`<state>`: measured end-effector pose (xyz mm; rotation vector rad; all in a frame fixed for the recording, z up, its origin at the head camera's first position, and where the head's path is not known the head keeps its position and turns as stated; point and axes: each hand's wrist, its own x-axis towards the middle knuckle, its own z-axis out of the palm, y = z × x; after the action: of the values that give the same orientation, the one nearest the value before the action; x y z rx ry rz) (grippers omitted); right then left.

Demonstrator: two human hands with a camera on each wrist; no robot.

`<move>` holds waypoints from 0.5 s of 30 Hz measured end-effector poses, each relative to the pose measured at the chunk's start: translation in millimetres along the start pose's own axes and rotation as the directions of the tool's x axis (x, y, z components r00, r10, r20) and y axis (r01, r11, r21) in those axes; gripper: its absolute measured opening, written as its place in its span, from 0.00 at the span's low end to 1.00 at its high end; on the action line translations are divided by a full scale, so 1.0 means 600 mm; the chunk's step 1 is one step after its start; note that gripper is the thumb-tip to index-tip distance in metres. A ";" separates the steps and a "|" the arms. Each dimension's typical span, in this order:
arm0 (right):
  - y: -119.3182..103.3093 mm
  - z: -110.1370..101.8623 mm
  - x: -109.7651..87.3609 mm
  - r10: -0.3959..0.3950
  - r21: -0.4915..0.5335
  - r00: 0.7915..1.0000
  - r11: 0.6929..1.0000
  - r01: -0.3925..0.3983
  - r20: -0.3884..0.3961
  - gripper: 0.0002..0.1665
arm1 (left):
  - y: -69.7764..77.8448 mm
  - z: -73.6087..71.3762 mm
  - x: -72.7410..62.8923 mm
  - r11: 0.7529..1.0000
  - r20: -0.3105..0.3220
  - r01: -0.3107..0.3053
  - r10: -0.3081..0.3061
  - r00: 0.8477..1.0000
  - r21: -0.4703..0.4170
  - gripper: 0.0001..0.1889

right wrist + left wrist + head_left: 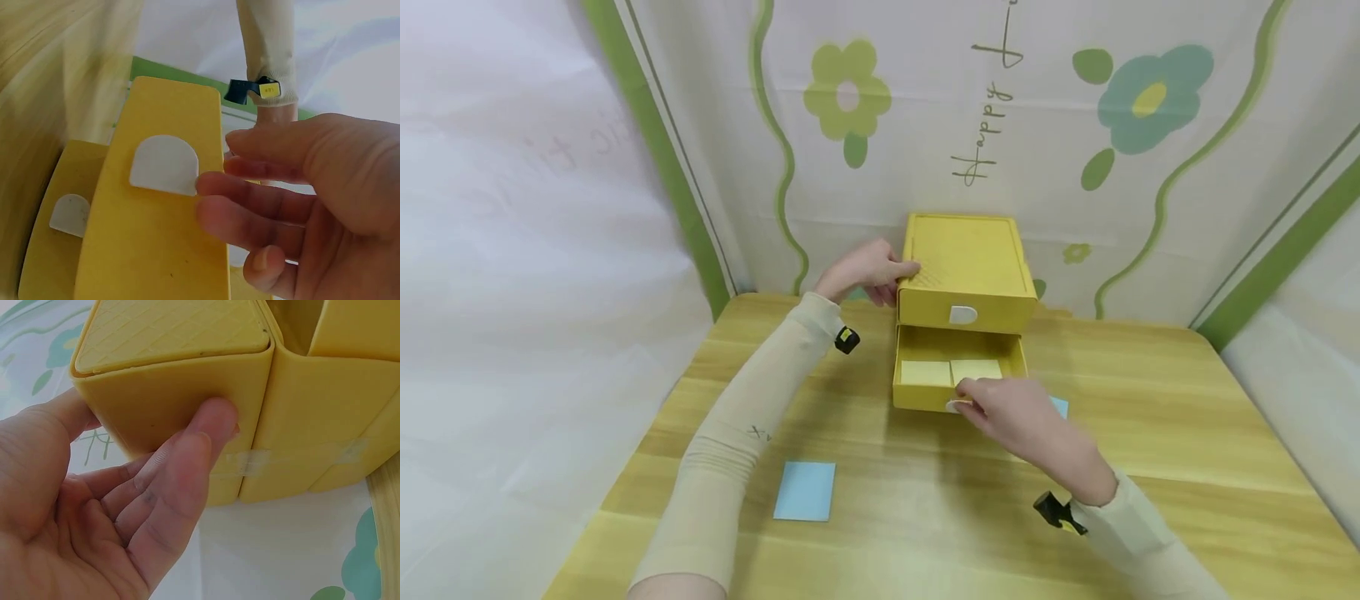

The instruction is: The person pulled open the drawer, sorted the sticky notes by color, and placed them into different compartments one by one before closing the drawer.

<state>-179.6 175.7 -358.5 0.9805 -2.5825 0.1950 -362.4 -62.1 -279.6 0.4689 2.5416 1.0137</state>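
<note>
A yellow drawer box point(967, 250) stands at the back of the table, one drawer point(917, 397) pulled out below the top one. Two pale yellow paper pads point(925, 372) lie side by side in it. My left hand point(872, 267) holds the box's upper left edge, thumb over the top and fingers along the side wall point(187, 381). At the pulled-out drawer's front is my right hand point(1026, 417), its fingers loosely bent. In the right wrist view its fingertips lie right at the corner of the white handle point(164, 165), the thumb apart from them.
A light blue paper point(805, 492) lies on the wooden table point(910, 517) at front left. Another blue paper point(1060, 407) peeks out behind my right hand. A lower drawer with its own white handle point(70, 214) shows in the right wrist view. A printed curtain point(917, 108) hangs close behind the box.
</note>
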 end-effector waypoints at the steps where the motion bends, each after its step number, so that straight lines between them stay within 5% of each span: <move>1: -0.002 0.003 -0.001 -0.006 -0.003 1.000 1.000 0.006 0.009 0.08 | -0.001 0.000 0.000 1.000 0.001 0.002 -0.002 1.000 0.000 0.25; 15: -0.010 0.017 -0.009 0.009 -0.109 1.000 0.994 -0.008 0.012 0.10 | -0.002 0.003 0.003 1.000 0.017 -0.004 0.004 1.000 -0.015 0.24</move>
<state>-174.7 172.1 -369.9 0.9342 -2.5794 0.0496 -363.2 -61.2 -282.3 0.4768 2.5175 1.0255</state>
